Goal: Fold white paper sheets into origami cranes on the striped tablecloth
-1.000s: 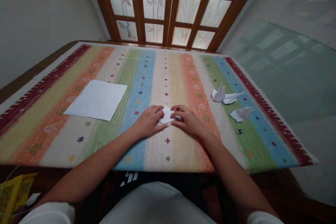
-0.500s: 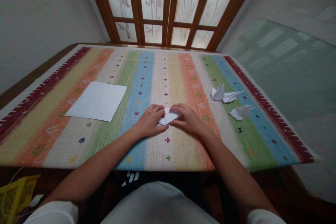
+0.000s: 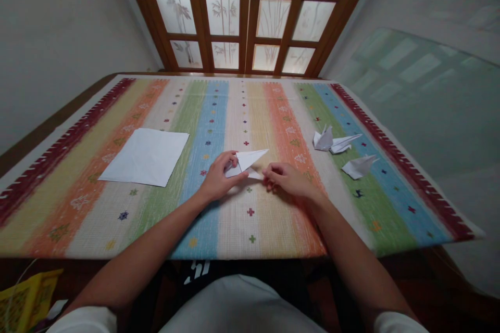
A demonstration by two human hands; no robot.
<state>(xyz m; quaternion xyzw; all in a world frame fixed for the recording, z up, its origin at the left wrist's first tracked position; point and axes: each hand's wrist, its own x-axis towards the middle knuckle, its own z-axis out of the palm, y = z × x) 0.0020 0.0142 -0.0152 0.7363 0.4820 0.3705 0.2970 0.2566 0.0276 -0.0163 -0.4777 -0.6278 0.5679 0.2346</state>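
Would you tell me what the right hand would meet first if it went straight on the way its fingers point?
The right hand would first meet the folded white paper, probably at its lower tip, though depth is unclear.

Wood-framed frosted-glass doors (image 3: 228,15) w/ bamboo etching btwn plain grey walls (image 3: 58,52).

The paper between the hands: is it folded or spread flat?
Folded: the white paper has layered flaps narrowing to a sharp point, unlike the flat square sheet lying spread out to its left.
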